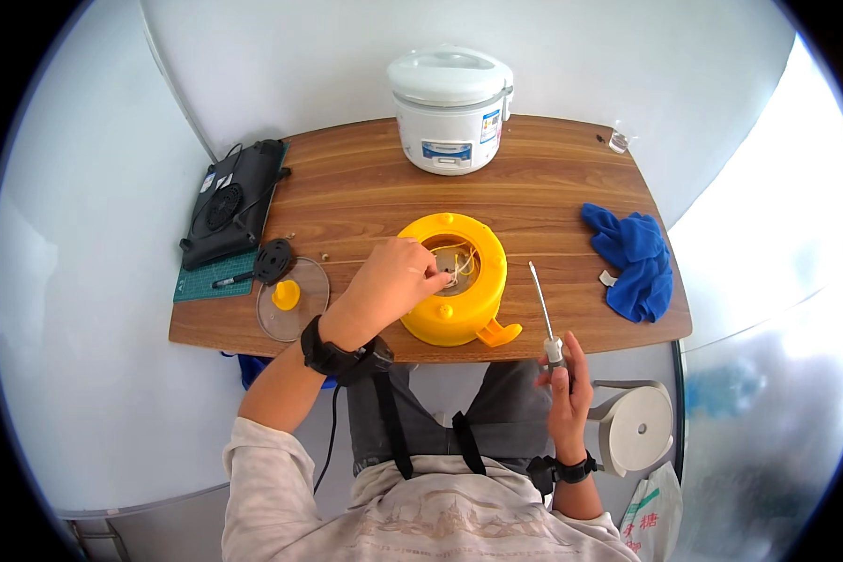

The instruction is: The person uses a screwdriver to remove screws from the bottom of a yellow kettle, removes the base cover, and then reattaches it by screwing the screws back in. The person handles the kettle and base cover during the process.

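Near edge of worktop (347, 206): yellow housing (482, 295) open, wires (462, 266) not yet covered; my right hand (569, 391) grips screwdriver (554, 348), grip of left hand (389, 281) unclear.

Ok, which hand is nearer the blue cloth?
Right. The right hand, holding a screwdriver, is below and left of the cloth in the picture; the left hand is farther off, over the yellow appliance.
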Demonstrator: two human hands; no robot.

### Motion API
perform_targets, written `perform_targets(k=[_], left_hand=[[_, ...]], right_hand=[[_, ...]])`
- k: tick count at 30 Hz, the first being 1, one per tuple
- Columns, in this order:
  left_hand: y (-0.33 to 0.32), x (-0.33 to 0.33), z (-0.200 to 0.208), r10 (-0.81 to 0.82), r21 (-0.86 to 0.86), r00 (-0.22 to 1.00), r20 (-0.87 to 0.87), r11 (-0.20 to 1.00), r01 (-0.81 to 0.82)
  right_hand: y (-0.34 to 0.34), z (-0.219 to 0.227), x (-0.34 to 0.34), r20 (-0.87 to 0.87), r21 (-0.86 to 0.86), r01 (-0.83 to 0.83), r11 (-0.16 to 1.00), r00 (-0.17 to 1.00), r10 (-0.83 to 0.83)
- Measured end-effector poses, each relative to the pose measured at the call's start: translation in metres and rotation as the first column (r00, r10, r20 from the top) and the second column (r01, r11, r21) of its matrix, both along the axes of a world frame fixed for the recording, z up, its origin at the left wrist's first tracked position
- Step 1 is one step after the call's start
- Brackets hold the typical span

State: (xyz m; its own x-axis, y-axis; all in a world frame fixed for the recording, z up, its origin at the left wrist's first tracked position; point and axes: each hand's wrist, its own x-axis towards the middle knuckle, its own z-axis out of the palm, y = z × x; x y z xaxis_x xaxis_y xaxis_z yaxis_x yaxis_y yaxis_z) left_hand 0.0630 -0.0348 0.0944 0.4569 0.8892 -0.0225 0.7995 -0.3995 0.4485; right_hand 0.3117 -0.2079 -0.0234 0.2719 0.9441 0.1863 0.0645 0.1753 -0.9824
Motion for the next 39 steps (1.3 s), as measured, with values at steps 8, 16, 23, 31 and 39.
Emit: perform_targets(k=[8, 16, 23, 31, 39], left_hand=[[0.008, -0.016, 0.001, 0.023, 0.152, 1.000, -0.018, 0.988, -0.020], [0.013, -0.027, -0.013, -0.033, 0.167, 0.999, -0.008, 0.985, 0.033], [0.013, -0.029, 0.001, -0.024, 0.082, 0.997, -0.069, 0.996, 0.030], [0.011, -0.028, 0.002, -0.064, 0.116, 0.990, -0.124, 0.990, 0.078], [0.007, -0.018, 0.008, -0.061, 0.157, 0.983, -0.175, 0.984, 0.089]], right_hand=[[0.012, 0.007, -0.008, -0.264, -0.079, -0.141, 0.987, 0.958, 0.116], [0.045, 0.014, -0.027, -0.291, -0.174, -0.153, 0.973, 0.952, 0.098], [0.060, 0.014, -0.024, -0.231, -0.114, -0.156, 0.981, 0.965, 0.127], [0.060, 0.014, -0.022, -0.188, -0.117, -0.175, 0.978, 0.970, 0.151], [0.062, 0.016, -0.019, -0.226, -0.124, -0.169, 0.978, 0.964, 0.138]])
